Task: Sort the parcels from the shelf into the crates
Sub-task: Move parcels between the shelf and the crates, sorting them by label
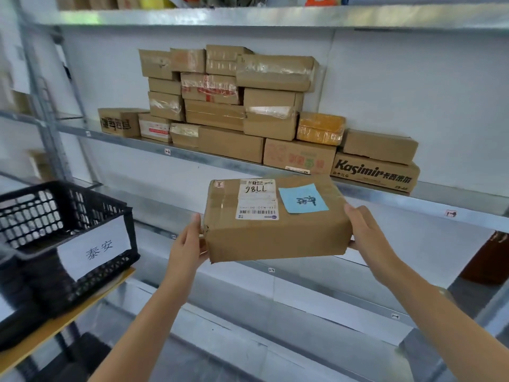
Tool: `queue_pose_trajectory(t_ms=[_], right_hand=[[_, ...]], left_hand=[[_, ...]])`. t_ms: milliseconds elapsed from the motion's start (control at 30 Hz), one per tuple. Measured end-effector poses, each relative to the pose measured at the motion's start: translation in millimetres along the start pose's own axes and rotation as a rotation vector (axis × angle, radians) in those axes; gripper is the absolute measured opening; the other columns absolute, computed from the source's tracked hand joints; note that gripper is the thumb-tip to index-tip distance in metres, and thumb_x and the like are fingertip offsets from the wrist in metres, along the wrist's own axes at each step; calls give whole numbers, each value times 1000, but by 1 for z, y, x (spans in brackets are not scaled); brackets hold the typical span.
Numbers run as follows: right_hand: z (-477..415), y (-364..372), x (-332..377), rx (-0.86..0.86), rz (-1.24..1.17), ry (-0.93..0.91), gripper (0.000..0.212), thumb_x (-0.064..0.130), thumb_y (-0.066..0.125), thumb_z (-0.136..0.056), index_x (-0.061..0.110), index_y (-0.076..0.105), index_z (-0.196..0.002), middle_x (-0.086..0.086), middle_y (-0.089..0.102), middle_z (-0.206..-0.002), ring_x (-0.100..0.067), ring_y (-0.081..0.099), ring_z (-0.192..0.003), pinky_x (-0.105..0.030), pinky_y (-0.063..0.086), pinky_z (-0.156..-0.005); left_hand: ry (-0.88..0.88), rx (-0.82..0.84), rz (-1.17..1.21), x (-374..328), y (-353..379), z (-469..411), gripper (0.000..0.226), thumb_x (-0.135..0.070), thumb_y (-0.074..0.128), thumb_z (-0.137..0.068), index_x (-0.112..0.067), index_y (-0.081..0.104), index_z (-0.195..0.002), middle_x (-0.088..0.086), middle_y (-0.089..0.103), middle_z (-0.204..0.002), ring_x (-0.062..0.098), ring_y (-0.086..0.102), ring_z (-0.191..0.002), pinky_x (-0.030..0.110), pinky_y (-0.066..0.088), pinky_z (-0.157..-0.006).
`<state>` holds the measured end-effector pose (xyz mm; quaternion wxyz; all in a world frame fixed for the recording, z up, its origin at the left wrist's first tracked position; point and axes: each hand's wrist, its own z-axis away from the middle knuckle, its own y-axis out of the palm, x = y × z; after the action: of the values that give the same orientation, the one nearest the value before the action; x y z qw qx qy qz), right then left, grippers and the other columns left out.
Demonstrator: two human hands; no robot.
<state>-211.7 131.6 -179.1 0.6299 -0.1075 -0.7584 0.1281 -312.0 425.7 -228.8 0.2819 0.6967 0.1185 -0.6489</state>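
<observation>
I hold a brown cardboard parcel [275, 235] in the air in front of the metal shelf [220, 161]. It bears a white shipping label with "7786" handwritten upside down and a blue sticky note with writing. My left hand [190, 244] grips its left end and my right hand [366, 232] grips its right end. Behind it, a stack of several brown parcels [220, 106] sits on the shelf. A black plastic crate [55, 244] with a white paper label stands at the left.
The crate rests on a yellow-edged board [68, 323] at lower left. A box printed "Kasimir" [377, 172] lies at the stack's right end. Bare metal shelves run below the parcel. A dark brown object [490, 260] stands at far right.
</observation>
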Motion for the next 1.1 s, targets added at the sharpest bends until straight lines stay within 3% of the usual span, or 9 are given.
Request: queue_pose_trajectory(t_ms=[100,200,267,433,567,700,767,900,1100], right_hand=[[1,26,1,47,14,-39,34,52,33,-102,19,41,-94,-9,54,-107,-22,54,-102,-58,46,-98],[2,57,7,116,29,-112,28,49,32,-103,26,37,-88,1,54,-97,-13,53,-92,-53,48,-90],[-3,79,16,172,12,-115,26,48,35,-103,26,39,-89,4,55,-97,-12,54,-92,-53,48,-91],[-16,150,43,389,-86,-88,35,56,50,-95,22,42,-91,0,61,-104,-17,60,-99,-45,53,-88],[-24,214,63,639,-270,-1,43,51,65,-85,14,46,-96,-7,71,-106,-16,68,-92,-28,53,-71],[-38,280,75,920,-309,99,65,56,71,-75,23,54,-128,2,73,-115,-16,69,-106,-38,58,-88],[-44,313,83,1060,-314,70,55,57,68,-78,31,65,-126,4,72,-119,-16,70,-106,-39,59,-88],[-60,372,105,1108,-379,68,43,52,71,-76,36,72,-116,2,73,-117,-14,72,-98,-29,59,-67],[-109,439,125,1132,-456,117,30,47,72,-76,40,77,-104,-1,74,-114,-15,74,-94,-30,60,-67]], left_hand=[[-25,-49,-28,-2,-23,-2,59,-74,41,-87,-22,65,-100,5,77,-99,21,71,-98,38,55,-90],[8,-43,-76,-7,-53,0,75,-84,47,-72,-28,62,-121,-3,76,-106,16,72,-98,36,56,-85],[-4,-72,-80,-12,-76,-2,84,-86,54,-63,-27,60,-123,-1,74,-111,19,72,-100,39,57,-84],[-68,-233,62,-23,-140,-12,47,-60,65,-83,-24,61,-114,4,73,-110,23,73,-97,43,60,-79],[-11,-403,75,-35,-196,-11,51,-61,69,-68,-29,63,-107,2,73,-109,21,72,-98,44,60,-81],[52,-490,12,-44,-240,-9,53,-62,67,-71,-26,63,-109,2,71,-111,19,68,-103,37,57,-79],[69,-531,-9,-49,-260,-13,49,-59,65,-79,-22,62,-110,4,70,-113,20,68,-104,38,57,-82],[74,-615,-28,-61,-284,-40,37,-51,59,-92,-20,59,-113,8,68,-119,25,65,-110,46,53,-96],[57,-615,-105,-78,-308,-108,39,-55,58,-91,-23,62,-113,5,69,-117,22,65,-111,44,52,-98]])
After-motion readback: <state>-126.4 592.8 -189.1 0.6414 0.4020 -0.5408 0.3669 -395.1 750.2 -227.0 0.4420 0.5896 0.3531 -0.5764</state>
